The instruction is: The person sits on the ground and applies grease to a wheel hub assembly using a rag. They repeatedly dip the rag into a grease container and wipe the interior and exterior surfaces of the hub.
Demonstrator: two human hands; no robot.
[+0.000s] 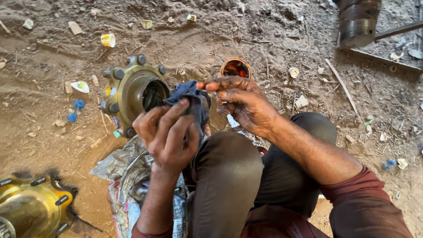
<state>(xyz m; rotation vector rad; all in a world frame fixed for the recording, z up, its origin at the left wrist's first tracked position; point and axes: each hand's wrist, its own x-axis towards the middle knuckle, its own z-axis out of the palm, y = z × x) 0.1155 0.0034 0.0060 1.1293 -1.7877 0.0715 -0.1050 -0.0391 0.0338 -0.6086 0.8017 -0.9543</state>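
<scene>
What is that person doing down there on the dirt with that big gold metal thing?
A person crouches on the dirt ground. The left hand grips a dark blue rag right at the opening of a gold-coloured wheel hub ringed with bolts. The greasy right hand touches the rag's other side. A small tin of dark stuff sits just behind the hands, and a second hub lies nearby.

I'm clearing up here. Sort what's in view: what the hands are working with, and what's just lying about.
In hand:
left hand gripping the blue rag
right hand beside the rag
wheel hub
grease tin

Lying about:
second hub
yellow cup
dark metal cylinder
paper scraps
</scene>
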